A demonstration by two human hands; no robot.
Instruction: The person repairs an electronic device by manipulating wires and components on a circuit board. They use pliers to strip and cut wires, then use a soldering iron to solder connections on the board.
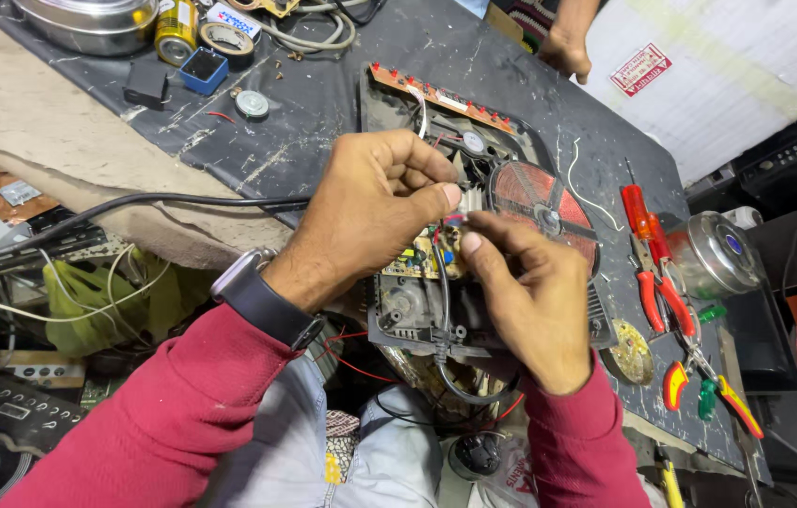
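Nearest the camera: red sleeves, a dark smartwatch [262, 299] on the left wrist. Just past them, an opened induction cooktop [474, 235] lying on the scratched black bench top [323, 141], its near edge overhanging toward the lap. Left hand [370, 202] curled over the cooktop's middle, thumb and forefinger pressed together on a small wire end above the yellow-green circuit board [413, 263]. Right hand [526, 292] meeting it fingertip to fingertip, thumb and fingers pinching the same spot; exactly what sits between the tips too small to tell. Black power cord [441, 329] running from the board down over the cooktop's near edge. Red coil disc [544, 207] just beyond the right hand, inside the cooktop. Right of the cooktop: red-handled pliers [657, 282] and a red screwdriver [638, 212], with a round metal container [714, 254] further right. Beyond the cooktop to the left: a small blue box [203, 71], a roll of tape [226, 39], a yellow can [175, 28], a steel pan [88, 21]. Farthest, beyond the cooktop's far edge, another person's hand [568, 47] resting on the bench.
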